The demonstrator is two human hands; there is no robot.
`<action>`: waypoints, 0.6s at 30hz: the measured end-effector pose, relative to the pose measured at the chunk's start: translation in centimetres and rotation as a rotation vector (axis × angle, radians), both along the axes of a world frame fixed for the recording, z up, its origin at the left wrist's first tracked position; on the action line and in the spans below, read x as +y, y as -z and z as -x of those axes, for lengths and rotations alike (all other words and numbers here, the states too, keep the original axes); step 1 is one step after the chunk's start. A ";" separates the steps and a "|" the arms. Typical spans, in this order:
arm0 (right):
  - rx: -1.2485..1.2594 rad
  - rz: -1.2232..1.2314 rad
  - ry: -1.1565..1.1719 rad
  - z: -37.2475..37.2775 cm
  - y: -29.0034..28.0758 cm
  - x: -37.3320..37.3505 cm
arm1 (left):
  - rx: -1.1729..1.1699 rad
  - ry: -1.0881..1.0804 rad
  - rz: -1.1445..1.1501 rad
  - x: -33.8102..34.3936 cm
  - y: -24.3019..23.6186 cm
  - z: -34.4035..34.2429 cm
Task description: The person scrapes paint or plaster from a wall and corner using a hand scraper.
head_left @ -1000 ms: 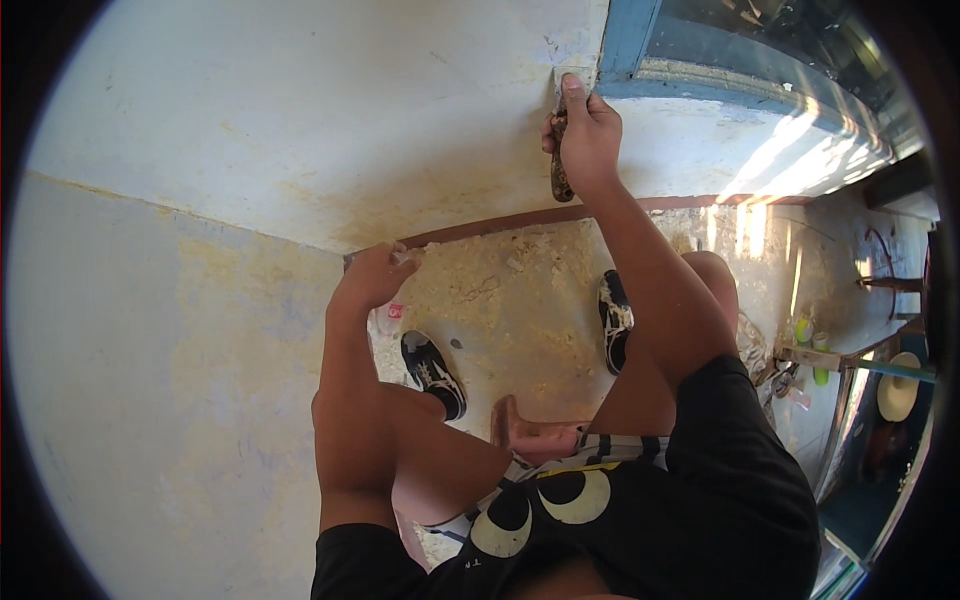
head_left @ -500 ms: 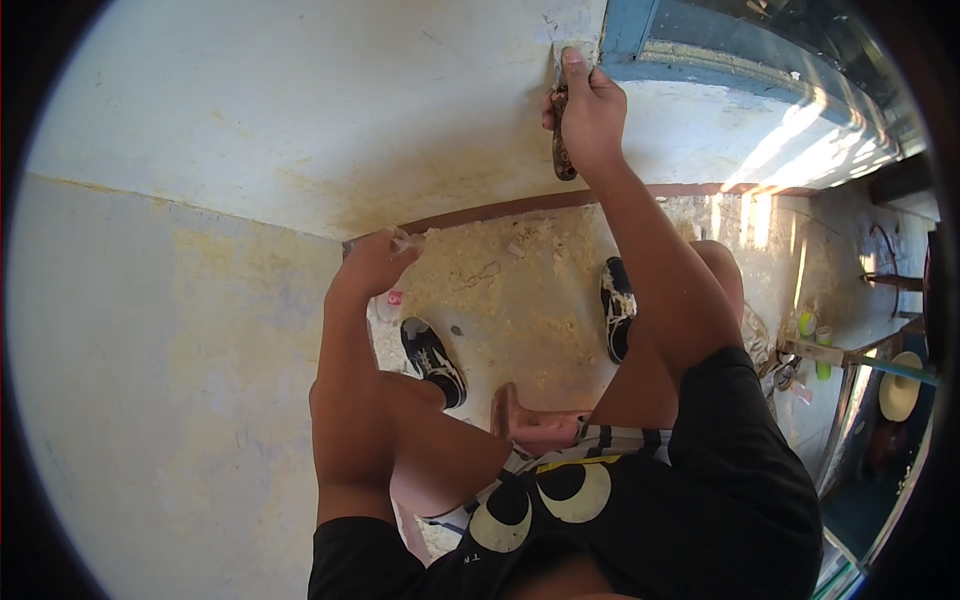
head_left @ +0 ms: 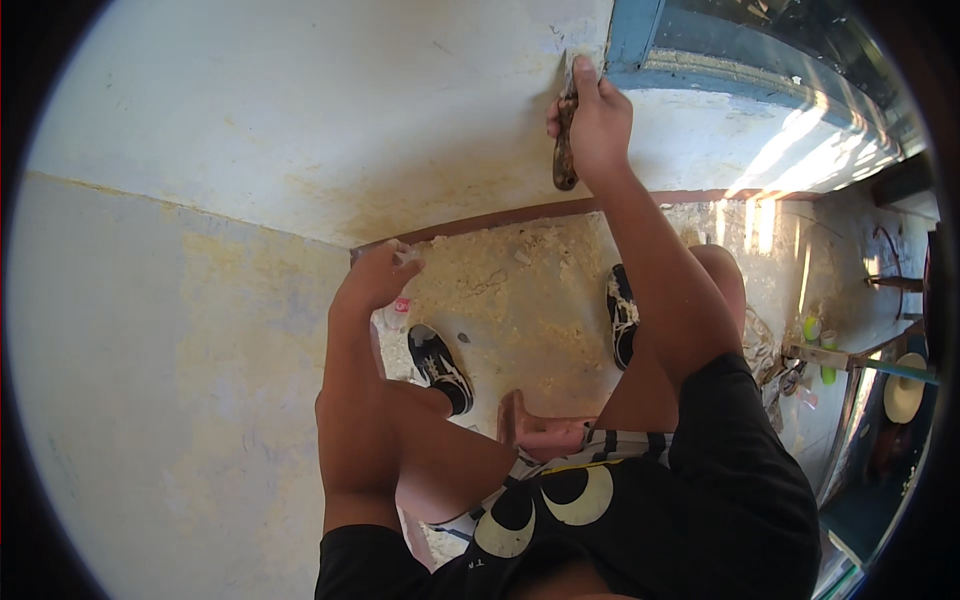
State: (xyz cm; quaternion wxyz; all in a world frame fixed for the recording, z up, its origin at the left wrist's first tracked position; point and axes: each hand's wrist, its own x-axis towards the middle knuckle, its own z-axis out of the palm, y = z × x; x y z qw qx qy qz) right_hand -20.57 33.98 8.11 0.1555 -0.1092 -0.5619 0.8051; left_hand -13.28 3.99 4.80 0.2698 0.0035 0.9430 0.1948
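My right hand (head_left: 598, 125) grips a putty knife (head_left: 565, 155) by its dark, worn wooden handle, thumb pressed along the blade. The blade lies against the white wall (head_left: 450, 110), just left of the blue window frame (head_left: 632, 45). Lower and to the left, my left hand (head_left: 372, 278) hangs near the wall corner with its fingers curled. Something pale shows between its thumb and fingers, too small to name. Beneath that hand is a clear item with a red label (head_left: 401, 305), partly hidden by the arm.
Crumbs of plaster lie on the floor (head_left: 520, 340) between my black shoes (head_left: 440, 368). I sit on a low wooden stool (head_left: 545, 425). Another wall (head_left: 150, 380) rises on the left. At right stand a wooden table (head_left: 820, 354) with green-topped items and a straw hat (head_left: 904, 388).
The whole view has shifted slightly down and right. My right hand and the putty knife sit slightly lower along the wall beside the frame. My left hand keeps nearly the same pose.
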 end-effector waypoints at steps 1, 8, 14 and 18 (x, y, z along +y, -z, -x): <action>0.056 -0.017 0.014 0.1 -0.2 0.2 | -0.006 -0.031 -0.030 0.2 -0.3 0.1; -0.083 -0.022 0.002 -0.4 0.9 -0.5 | 0.012 -0.013 -0.006 -0.4 0.0 0.1; -0.065 0.004 -0.013 -0.4 1.0 -0.4 | 0.015 -0.028 -0.018 -0.3 0.4 -0.2; -0.015 -0.013 0.003 -0.3 0.5 -0.4 | 0.038 0.004 -0.039 -0.4 0.3 0.3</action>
